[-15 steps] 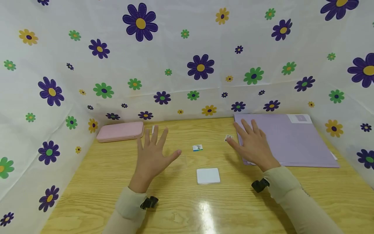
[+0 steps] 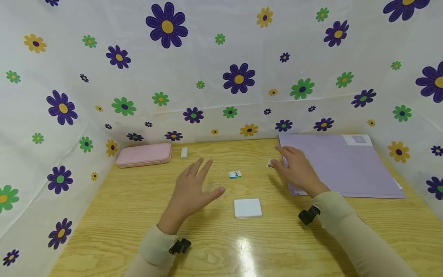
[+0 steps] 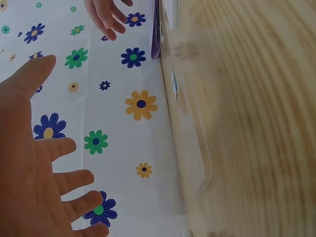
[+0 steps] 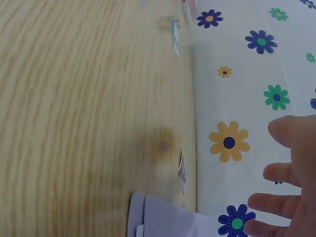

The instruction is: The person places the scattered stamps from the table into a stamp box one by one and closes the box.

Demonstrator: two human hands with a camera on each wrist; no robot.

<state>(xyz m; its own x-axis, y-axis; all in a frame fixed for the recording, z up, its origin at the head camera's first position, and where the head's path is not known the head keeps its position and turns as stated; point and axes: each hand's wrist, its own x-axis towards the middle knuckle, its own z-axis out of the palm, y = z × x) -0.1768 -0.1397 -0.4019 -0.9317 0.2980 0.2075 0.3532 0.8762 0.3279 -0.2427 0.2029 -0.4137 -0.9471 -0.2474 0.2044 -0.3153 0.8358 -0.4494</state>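
Head view — left hand (image 2: 192, 194) spread above table (image 2: 114, 215), near clear sheet (image 3: 195, 143) — right hand (image 2: 298, 169) likewise spread, near purple folder (image 2: 346, 165).

White cloth (image 2: 194, 65) covers the upper half of the head view and both side edges, printed with purple, green and yellow flowers (image 2: 238, 79); a faint, nearly level crease (image 2: 207, 110) crosses it near mid-frame. Below spreads a yellowish, grained wooden tabletop (image 2: 114, 231), with a bright reflection (image 2: 245, 254) at bottom centre.
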